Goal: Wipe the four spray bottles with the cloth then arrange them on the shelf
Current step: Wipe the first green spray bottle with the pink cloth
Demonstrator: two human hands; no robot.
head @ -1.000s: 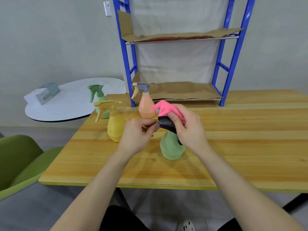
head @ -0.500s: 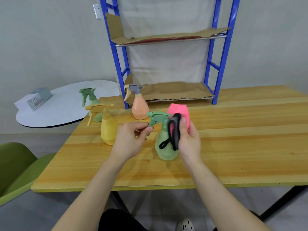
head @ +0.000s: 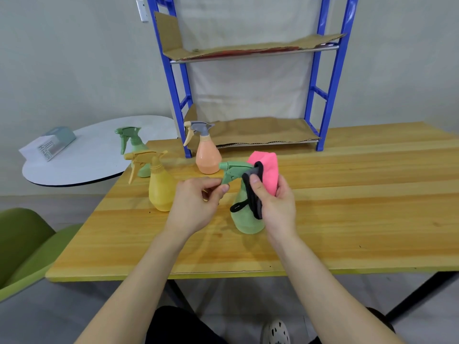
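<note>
Head view puts the nearest green bottle (head: pixel 244 220) upright on the counter (head: pixel 347 219), in front of the shelf (head: pixel 260 135), where no bottle stands yet. Your left hand (head: pixel 196 204) pinches its trigger between thumb and curled fingers, and your right hand (head: pixel 275 207) grips the folded pink cloth (head: pixel 265 167), thumb pressing its dark edge against the bottle's neck. To wipe well, steady the bottle by that trigger, wrap the cloth round the neck and draw it down the body, turning the bottle so every side is covered.
</note>
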